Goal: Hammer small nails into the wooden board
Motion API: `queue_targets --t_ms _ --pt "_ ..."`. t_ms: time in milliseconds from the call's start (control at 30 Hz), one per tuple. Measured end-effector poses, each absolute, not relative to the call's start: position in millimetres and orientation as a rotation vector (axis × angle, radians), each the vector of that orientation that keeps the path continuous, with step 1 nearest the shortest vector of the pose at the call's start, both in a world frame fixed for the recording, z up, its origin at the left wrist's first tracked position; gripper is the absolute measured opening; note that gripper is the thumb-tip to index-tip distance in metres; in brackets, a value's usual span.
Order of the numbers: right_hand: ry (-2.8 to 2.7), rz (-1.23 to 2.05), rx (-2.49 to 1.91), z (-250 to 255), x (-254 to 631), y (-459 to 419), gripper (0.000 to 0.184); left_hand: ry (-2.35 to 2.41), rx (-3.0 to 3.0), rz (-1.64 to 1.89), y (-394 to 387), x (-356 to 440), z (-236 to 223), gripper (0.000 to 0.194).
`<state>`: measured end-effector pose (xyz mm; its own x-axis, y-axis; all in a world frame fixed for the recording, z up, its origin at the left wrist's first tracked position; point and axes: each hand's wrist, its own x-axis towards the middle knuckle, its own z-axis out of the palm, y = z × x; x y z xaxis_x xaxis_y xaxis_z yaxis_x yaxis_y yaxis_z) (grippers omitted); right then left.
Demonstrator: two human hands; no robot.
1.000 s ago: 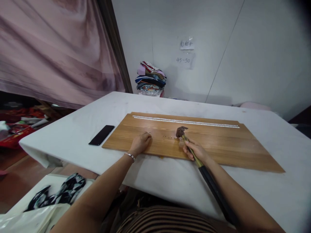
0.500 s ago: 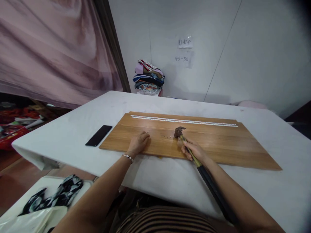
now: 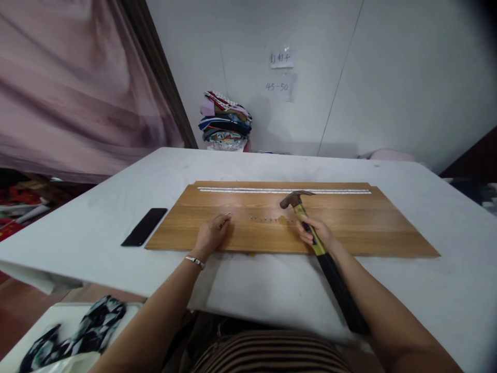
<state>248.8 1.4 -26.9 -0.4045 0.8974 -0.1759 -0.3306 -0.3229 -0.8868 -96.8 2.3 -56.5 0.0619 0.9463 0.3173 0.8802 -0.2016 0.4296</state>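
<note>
My right hand (image 3: 316,233) is wrapped round the yellow part of the handle of a claw hammer (image 3: 295,199), its rusty head raised over the wooden board (image 3: 357,228). The black end of the handle runs back along my forearm. At the left part of the board, my left hand (image 3: 212,234) pinches a thin nail (image 3: 227,214) whose tip pokes out past the fingers. Between the hands, a row of several small nails (image 3: 265,219) stands in the board. Two white measuring strips (image 3: 248,191) lie along the board's far edge.
A black phone (image 3: 144,227) lies left of the board on the white-covered table (image 3: 248,280). Folded clothes (image 3: 225,122) are stacked behind the table against the wall. Patterned cloth (image 3: 93,326) rests on a white surface at lower left. A pink curtain (image 3: 77,77) hangs at left.
The hammer head has lifted and swung a little to the right, away from the nail row, uncovering more of it. My left hand still pinches the nail. The whole view has shifted slightly.
</note>
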Motion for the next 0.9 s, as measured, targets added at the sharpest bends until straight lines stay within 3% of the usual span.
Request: queue_targets --t_ms 333,600,900 --pt "-0.805 1.983 -0.642 -52 260 16 0.032 1.586 1.775 1.228 4 -22 -52 0.018" --pt "-0.619 2.067 -0.574 -59 263 22 0.028 1.412 1.855 1.177 31 50 -56 0.01" --pt "-0.528 2.077 -0.545 -63 264 24 0.024 1.462 2.041 1.025 35 61 -53 0.012"
